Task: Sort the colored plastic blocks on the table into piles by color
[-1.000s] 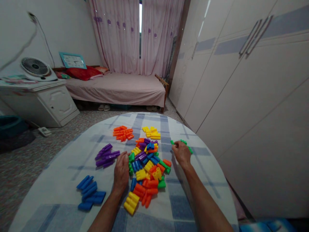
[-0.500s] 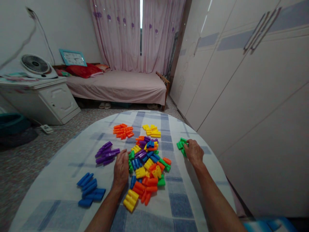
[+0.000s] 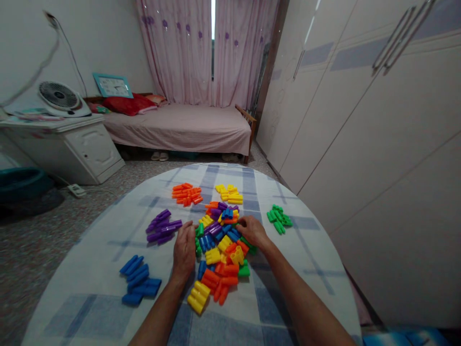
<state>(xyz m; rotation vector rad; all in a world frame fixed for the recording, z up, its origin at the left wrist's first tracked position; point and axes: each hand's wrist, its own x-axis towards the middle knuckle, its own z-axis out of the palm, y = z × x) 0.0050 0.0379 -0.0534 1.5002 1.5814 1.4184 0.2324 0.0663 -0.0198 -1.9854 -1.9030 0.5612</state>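
Observation:
A mixed pile of plastic building blocks (image 3: 225, 244) in several colours lies in the middle of the table. Against its left edge rests my left hand (image 3: 185, 247), open, fingers extended and close together beside some green blocks (image 3: 199, 230). My right hand (image 3: 253, 231) reaches in at the pile's upper right, its fingers curled down among the blocks; whatever they grip is hidden. Sorted by colour around the pile are orange blocks (image 3: 187, 194), yellow blocks (image 3: 229, 194), purple blocks (image 3: 162, 228), blue blocks (image 3: 140, 282) and green blocks in a group (image 3: 279, 218).
The oval table wears a checked cloth (image 3: 90, 283). Beyond it stands a bed (image 3: 180, 125) with a red pillow (image 3: 127, 104) and a blue-framed clock (image 3: 113, 86). A white cabinet (image 3: 95, 151) carries a fan (image 3: 59, 96) at left; a tall wardrobe (image 3: 360, 144) lines the right.
My right hand has left the green group on the right and moved left to the mixed pile. My left hand stays at the pile's left side. The view has shifted slightly.

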